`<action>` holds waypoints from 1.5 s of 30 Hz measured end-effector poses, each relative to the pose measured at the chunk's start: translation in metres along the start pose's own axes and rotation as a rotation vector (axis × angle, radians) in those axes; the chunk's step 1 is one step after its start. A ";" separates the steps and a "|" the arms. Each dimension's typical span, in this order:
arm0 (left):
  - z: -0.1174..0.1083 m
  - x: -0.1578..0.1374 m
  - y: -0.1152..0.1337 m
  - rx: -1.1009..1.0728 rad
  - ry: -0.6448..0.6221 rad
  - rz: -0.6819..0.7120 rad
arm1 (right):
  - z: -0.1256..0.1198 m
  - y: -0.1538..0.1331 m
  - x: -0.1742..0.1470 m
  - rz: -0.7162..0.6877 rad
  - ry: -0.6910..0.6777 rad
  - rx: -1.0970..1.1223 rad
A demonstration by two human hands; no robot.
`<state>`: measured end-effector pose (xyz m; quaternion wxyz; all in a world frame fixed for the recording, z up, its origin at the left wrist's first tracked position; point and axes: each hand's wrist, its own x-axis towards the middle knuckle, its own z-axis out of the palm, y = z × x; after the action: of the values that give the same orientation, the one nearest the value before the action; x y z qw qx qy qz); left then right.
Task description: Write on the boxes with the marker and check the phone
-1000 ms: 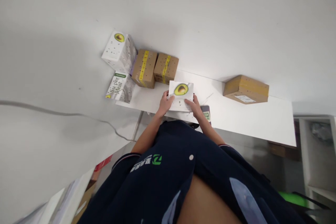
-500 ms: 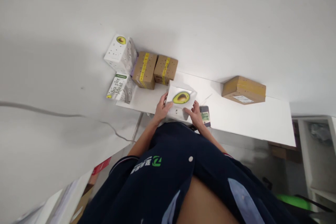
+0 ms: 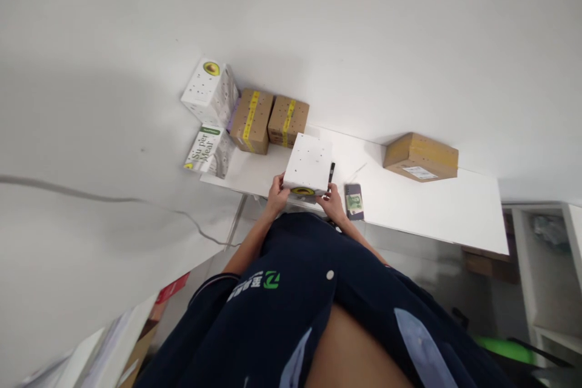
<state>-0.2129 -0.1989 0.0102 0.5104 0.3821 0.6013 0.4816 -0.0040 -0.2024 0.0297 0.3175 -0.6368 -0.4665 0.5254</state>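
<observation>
A white box (image 3: 309,159) with small dark specks on top and an avocado picture on its near face sits between my hands at the front of the white table (image 3: 422,206). My left hand (image 3: 276,195) grips its lower left corner. On the other side, my right hand (image 3: 333,203) holds its lower right corner, with the fingers bent against it. A black pen-like stick (image 3: 331,171) lies just beyond my right hand, partly behind the box. A phone (image 3: 354,201) with a green picture on its back lies to the right of that hand.
Two brown cartons with yellow tape, a left one (image 3: 252,121) and a right one (image 3: 288,122), stand behind. Left of them are a speckled avocado box (image 3: 204,91) and a "Super Meal" box (image 3: 204,150). Another taped carton (image 3: 421,156) sits at the right. A cable (image 3: 200,227) hangs at left.
The white box has tipped from showing me its avocado face to showing its speckled top, and it sits lower. Both hands have moved down with it. The black stick has come into view.
</observation>
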 end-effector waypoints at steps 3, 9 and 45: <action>-0.003 -0.001 0.003 -0.068 -0.011 -0.061 | -0.011 0.004 0.004 0.031 -0.061 0.029; 0.013 -0.015 0.014 0.365 0.095 0.164 | -0.036 0.013 0.030 0.162 0.046 -0.152; 0.035 -0.010 0.011 0.867 -0.150 0.425 | 0.023 -0.051 0.032 -0.334 0.147 -0.196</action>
<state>-0.1768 -0.1990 0.0228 0.2366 0.7076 0.6166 0.2514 -0.0393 -0.1561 0.0572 0.3698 -0.6152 -0.5900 0.3696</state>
